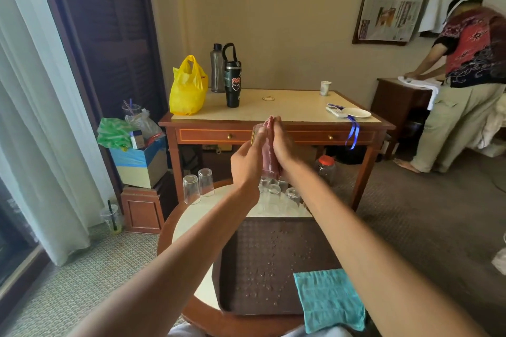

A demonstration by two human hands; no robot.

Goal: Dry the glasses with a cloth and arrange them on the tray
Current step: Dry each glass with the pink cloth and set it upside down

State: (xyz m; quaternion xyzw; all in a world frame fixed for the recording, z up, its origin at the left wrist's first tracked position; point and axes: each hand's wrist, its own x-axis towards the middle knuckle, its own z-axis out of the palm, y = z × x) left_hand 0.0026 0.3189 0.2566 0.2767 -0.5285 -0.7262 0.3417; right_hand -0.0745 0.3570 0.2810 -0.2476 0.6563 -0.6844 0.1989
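1. Step: drying. Nothing on the tray (254, 241) yet except water droplets and a teal cloth (328, 298) over its near right corner.
2. Left hand (247, 161) grips a glass (256, 133), raised above the round counter (178, 221). Right hand (283, 142) holds a pink cloth (269, 153) pressed against the glass.
3. Remaining glasses sit upside down on the counter behind the tray: a pair (198, 189) on the left and a cluster (275, 195) under the hands.
4. Next, probably: finish the wipe, set the glass on the tray clear of the droplets, then take another glass.
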